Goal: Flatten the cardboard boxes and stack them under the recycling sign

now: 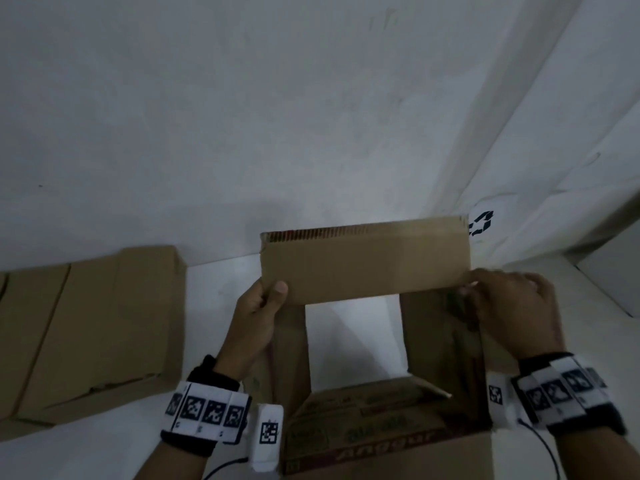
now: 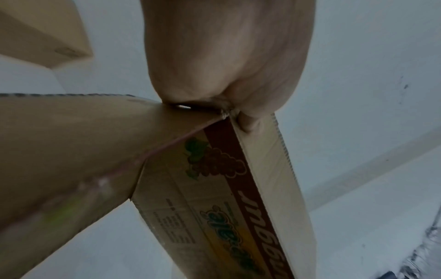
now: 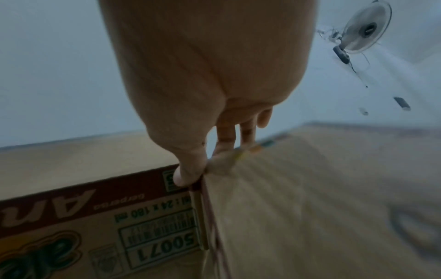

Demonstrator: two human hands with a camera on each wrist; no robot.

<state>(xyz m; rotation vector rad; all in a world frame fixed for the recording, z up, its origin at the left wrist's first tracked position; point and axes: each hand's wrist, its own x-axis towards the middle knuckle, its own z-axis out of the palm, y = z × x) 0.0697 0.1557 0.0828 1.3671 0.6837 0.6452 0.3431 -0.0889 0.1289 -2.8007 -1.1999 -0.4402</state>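
Box: open cardboard box [image 1: 367, 265], lower centre of the frame, held up.
Left hand [image 1: 258, 313]: fingers grasping its far-left corner.
Right hand [image 1: 512, 306]: fingers pinching its far-right corner.
Sign: recycling sign [image 1: 481, 223], right, behind box.

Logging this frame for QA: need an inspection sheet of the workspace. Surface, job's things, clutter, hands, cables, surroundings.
Surface: white floor, dim light.
Job's things: printed cardboard box held open at both ends, floor visible through it, far flap raised; plain cardboard boxes on the floor at left; recycling sign on the right wall, partly hidden behind the flap.
Clutter: nothing seen.
Hands: left hand grips the flap's left corner; right hand grips the box's right corner.
Cables: black wrist cable at the right wrist, another at the left.
Surroundings: white walls; fan, right wrist view.
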